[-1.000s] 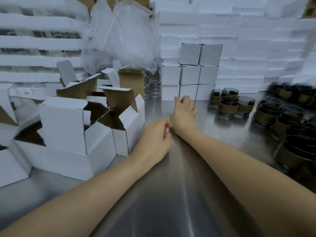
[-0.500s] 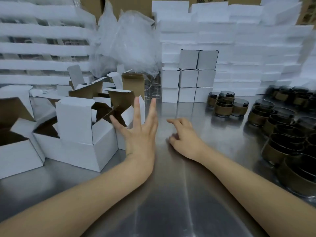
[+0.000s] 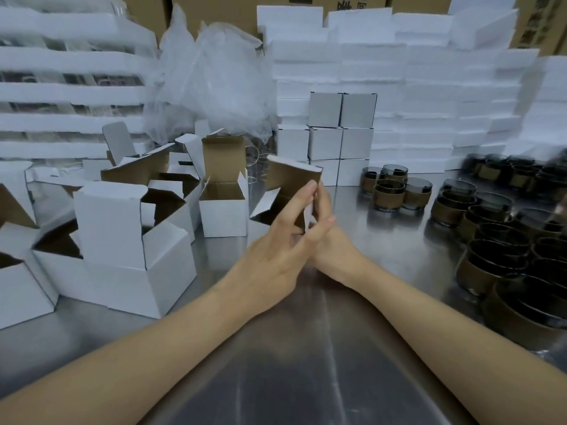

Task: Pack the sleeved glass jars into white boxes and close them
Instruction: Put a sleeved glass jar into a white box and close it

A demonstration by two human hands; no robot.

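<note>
Head view: both hands are holding one open box above the steel table, just in front of the closed-box stack. Left hand is pinching a flap with narrow fingers; right hand, mostly hidden behind it, is steadying the far wall, probably keeping the mouth open for loading. Sleeved jars are waiting right of the stack, untouched; empty boxes left.
</note>
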